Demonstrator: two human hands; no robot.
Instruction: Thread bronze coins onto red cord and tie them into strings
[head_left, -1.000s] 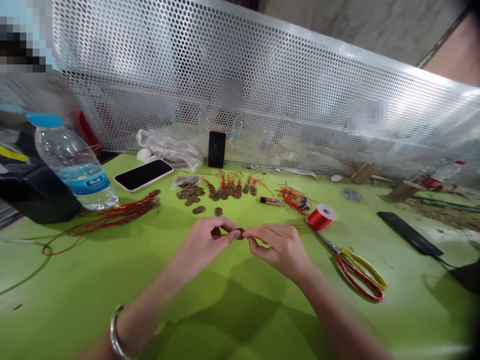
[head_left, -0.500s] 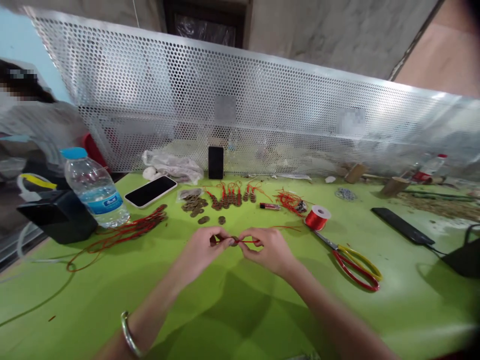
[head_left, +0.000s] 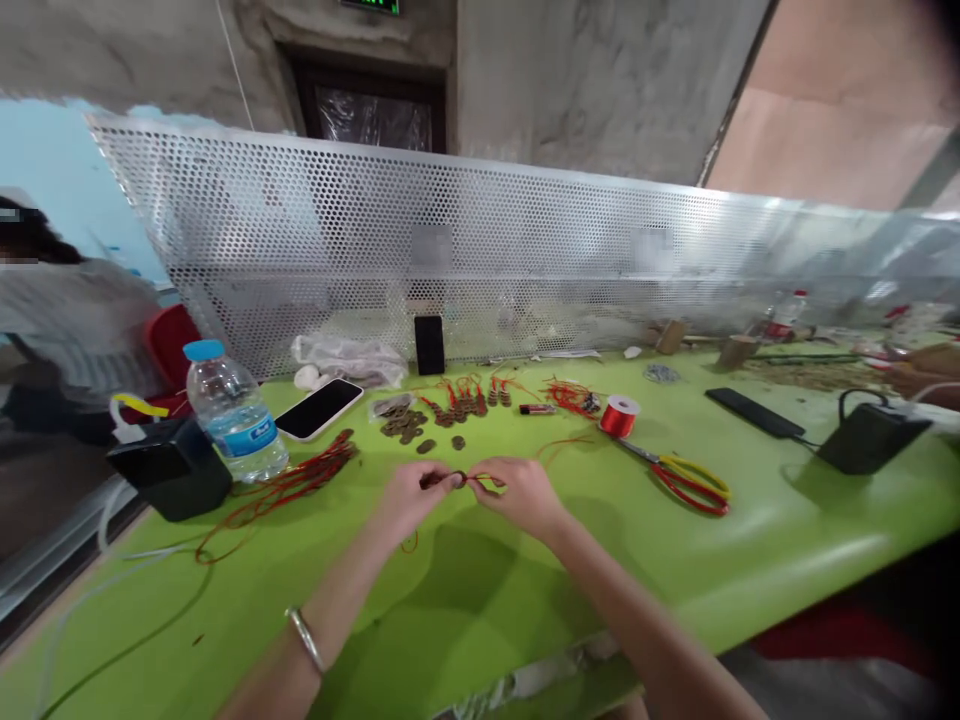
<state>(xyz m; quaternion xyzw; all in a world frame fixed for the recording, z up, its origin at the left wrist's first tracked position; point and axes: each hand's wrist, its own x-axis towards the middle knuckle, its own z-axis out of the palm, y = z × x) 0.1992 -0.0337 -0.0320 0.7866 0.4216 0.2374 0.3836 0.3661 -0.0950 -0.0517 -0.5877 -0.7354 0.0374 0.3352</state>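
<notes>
My left hand (head_left: 411, 497) pinches a small dark coin with red cord at the middle of the green table. Facing it, my right hand (head_left: 521, 492) has its fingers closed on the red cord running from the coin. Beyond my hands lie loose coins (head_left: 403, 422) and a row of coin bundles tied with red cord (head_left: 466, 402). Red cords with coins (head_left: 304, 470) lie left of my left hand. To the right are a spool of red cord (head_left: 619, 416), scissors (head_left: 679, 478) with red and yellow handles, and a tangle of red threads (head_left: 570, 397).
On the left stand a water bottle (head_left: 238, 420) and a black box (head_left: 171, 468), near a white-edged phone (head_left: 320, 408). A perforated metal screen (head_left: 487, 250) borders the far edge. A power bank (head_left: 754, 413) lies right. A person (head_left: 75, 320) sits at far left.
The camera view has tilted up and turned to the right, bringing the table's near edge into view. Both hands still hold the coin and cord, with little change in their pose.
</notes>
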